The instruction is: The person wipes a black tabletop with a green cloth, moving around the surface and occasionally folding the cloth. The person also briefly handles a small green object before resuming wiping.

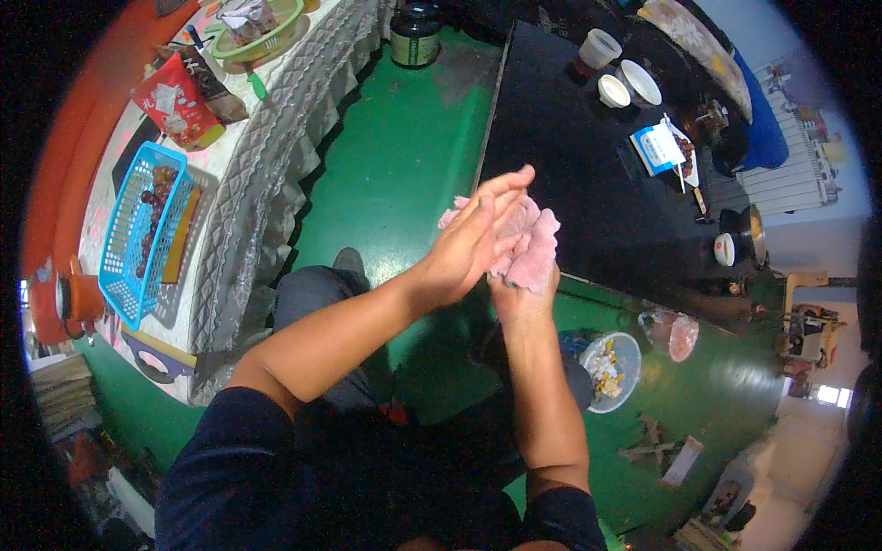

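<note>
A crumpled pink towel cloth (534,251) is pressed between my two hands, above the edge of the black table. My left hand (475,237) lies over its near side, fingers stretched out, and a corner of the cloth pokes out beyond the back of this hand. From below, my right hand (522,293) supports the cloth; the cloth and my left hand hide most of its fingers.
A blue plastic basket (114,275) with grapes and a red snack pouch (176,103) stand on the cloth-covered table at left. White bowls (613,91), a plastic cup (599,48) and a blue-white packet (658,148) are on the black table (551,124). A waste bin (630,372) stands below right.
</note>
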`<state>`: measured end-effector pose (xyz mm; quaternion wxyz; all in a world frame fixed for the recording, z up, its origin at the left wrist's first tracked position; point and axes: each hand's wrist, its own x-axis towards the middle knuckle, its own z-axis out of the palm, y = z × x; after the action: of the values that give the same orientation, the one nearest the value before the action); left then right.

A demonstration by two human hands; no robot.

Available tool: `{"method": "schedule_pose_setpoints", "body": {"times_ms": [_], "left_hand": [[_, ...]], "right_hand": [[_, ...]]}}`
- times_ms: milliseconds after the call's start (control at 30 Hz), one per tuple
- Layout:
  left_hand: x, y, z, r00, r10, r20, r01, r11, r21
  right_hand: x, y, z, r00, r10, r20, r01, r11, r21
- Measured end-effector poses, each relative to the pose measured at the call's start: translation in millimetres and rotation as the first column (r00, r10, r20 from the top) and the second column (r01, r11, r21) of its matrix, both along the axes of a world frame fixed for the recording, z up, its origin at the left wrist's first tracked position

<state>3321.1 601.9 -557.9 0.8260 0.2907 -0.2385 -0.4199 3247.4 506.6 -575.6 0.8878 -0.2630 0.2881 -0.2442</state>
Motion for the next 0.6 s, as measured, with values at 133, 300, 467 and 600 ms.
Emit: {"method": "schedule_pose_setpoints", "body": {"times_ms": [133, 300, 467, 600], "left_hand": [[11, -1, -2, 0.971, 0.043, -0.236, -0.061, 0.996, -0.069], [-5, -12, -12, 0.986, -0.026, -0.165, -0.001, 0.987, -0.161], [-6, -7, 0, 0.967, -0.071, -0.243, 0.04, 0.991, -0.127], [5, 7, 5, 0.969, -0.095, -0.23, 0.079, 0.994, -0.078]], "right_hand": [[-4, 1, 19, 1.0, -0.028, -0.001, 0.028, 0.998, 0.064], [1, -16, 11, 0.988, -0.079, 0.135, 0.075, 0.997, 0.032], [-13, -33, 9, 0.975, -0.149, 0.167, 0.152, 0.988, -0.004], [-19, -53, 6, 0.953, -0.192, 0.232, 0.171, 0.979, 0.108]]}}
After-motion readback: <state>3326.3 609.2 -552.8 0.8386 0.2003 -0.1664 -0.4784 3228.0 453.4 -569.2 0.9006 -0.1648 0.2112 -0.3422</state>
